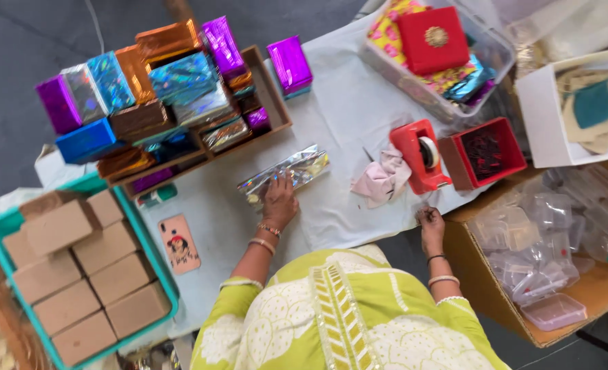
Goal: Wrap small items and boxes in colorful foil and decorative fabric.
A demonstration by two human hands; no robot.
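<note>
Foil-wrapped box (287,175), crinkly silver, lies under flat left hand (280,202); right hand (430,223) grip pinches clear tape.

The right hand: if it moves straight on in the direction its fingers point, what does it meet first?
Probably the red tape dispenser. The right hand rests on the white cloth, fingers pointing away from the person, with the dispenser just beyond them. Depth is hard to judge.

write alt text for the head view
Seen from above, a person's left hand presses on a silver foil-wrapped box on a white cloth, while the right hand rests near a red tape dispenser. Shiny wrapped boxes fill a tray.
</note>
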